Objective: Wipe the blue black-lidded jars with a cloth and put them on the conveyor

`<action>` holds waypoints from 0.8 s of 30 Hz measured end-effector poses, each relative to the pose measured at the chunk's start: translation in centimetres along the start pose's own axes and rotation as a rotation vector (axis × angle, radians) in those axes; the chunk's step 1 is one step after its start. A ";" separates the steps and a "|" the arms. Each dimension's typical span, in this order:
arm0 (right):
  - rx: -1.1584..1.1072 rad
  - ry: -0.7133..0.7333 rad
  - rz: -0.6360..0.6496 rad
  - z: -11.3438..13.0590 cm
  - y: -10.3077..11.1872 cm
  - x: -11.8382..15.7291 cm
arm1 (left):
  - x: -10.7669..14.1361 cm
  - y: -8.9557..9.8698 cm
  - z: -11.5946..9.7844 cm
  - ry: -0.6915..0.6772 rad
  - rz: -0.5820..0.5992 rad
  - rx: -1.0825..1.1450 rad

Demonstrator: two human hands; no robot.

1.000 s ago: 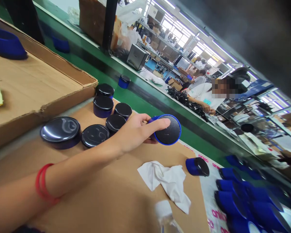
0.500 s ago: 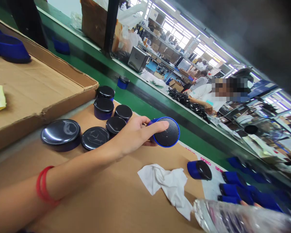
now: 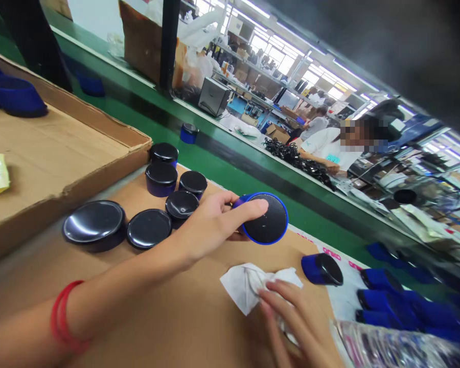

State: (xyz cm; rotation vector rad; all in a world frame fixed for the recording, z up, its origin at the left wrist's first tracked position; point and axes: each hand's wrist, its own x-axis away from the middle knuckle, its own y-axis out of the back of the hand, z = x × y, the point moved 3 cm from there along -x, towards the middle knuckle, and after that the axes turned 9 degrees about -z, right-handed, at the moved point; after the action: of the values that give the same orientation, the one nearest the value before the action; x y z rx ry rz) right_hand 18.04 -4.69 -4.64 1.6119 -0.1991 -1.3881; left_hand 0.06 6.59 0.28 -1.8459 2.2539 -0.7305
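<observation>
My left hand [image 3: 210, 225], with a red band at the wrist, grips a small blue speaker [image 3: 266, 225] just above the cardboard surface. Its thumb presses on the black mesh face, inside a bright blue rim; the other fingers are partly hidden behind the body. Below it lies a crumpled white cloth [image 3: 239, 286]. Fingers of my right hand [image 3: 295, 317] are bent onto this cloth and bunch its near part, which they partly cover. Clear crinkled plastic [image 3: 391, 342] surrounds the right forearm.
Several blue-and-black round units [image 3: 161, 176] stand left of my left hand. Another unit [image 3: 322, 268] lies at right, near more blue pieces [image 3: 383, 301]. A cardboard tray [image 3: 69, 189] borders the left; a green belt [image 3: 230, 174] runs behind. Across it sits a person [image 3: 329, 148] by black cables.
My right hand has come in from the lower right onto the cloth, which is now more bunched. The speaker in my left hand has tilted slightly, its face showing more fully.
</observation>
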 end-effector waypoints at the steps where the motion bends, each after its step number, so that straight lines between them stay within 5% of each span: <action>1: 0.017 0.013 0.027 -0.2 -1.2 -0.4 | 0.0 0.0 0.0 0.001 0.002 -0.005; 4: 0.021 0.005 0.072 -0.6 -3.2 -2.6 | 0.1 0.0 -0.1 -0.001 0.011 -0.029; 7: -0.045 -0.063 0.029 -0.6 -2.5 -5.5 | 0.1 0.0 -0.4 -0.042 0.008 -0.057; 10: -0.098 -0.162 -0.191 -0.6 -0.5 -7.7 | 0.1 -0.2 -0.4 -0.092 0.004 -0.086; 12: -0.106 -0.100 -0.312 -0.3 0.2 -8.4 | 0.0 -0.4 0.0 -0.095 0.001 -0.099; 15: -0.084 0.053 -0.341 0.0 -0.2 -8.5 | 0.0 -0.6 1.1 -0.056 -0.017 -0.094; 19: 0.002 0.045 -0.424 -0.5 -0.3 -7.5 | 0.3 -0.8 2.8 0.020 -0.042 -0.086; 24: 0.064 0.161 -0.369 -1.3 0.6 -6.6 | 0.7 -0.9 3.6 0.029 -0.069 -0.078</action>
State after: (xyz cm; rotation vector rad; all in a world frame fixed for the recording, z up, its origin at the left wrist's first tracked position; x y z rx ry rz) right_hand 17.12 0.02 0.13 1.8714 0.1592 -1.5276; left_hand 2.11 4.83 -2.37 -1.9692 2.2779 -0.6930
